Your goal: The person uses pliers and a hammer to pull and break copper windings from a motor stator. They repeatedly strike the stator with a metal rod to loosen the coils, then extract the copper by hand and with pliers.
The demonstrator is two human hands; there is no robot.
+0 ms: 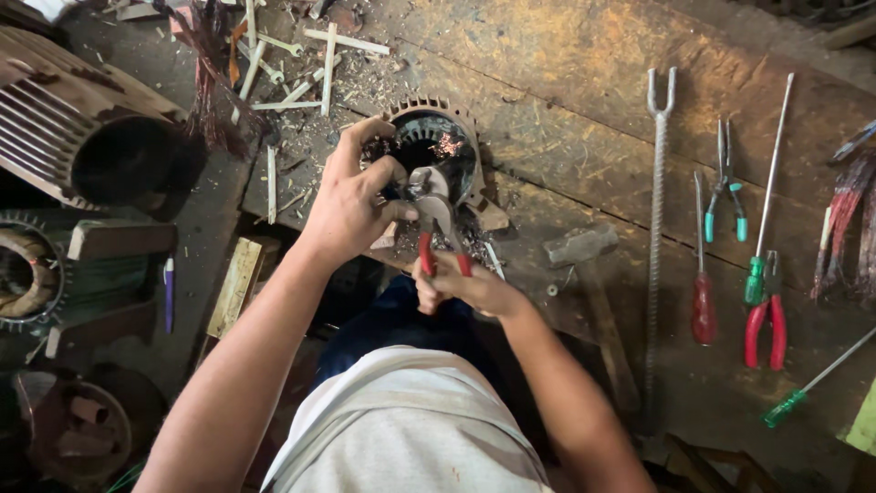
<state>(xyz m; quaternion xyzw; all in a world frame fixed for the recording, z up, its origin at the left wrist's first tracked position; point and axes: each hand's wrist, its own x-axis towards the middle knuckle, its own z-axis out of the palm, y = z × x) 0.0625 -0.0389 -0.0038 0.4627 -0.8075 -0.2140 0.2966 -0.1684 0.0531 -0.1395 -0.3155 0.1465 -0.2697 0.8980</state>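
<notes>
two hands on one part: left hand point(351, 205) clasps the rim of the round motor stator point(438, 151), fingers curled over its edge. right hand point(465, 288) is closed around the red-handled pliers point(438, 224), whose nose sits at the stator bore. stator lies near the tabletop point(566, 110) front edge, wood slivers point(301, 64) crowding its left. open room to the right, up to the hammer point(584, 251) and forked rod point(655, 228).
</notes>
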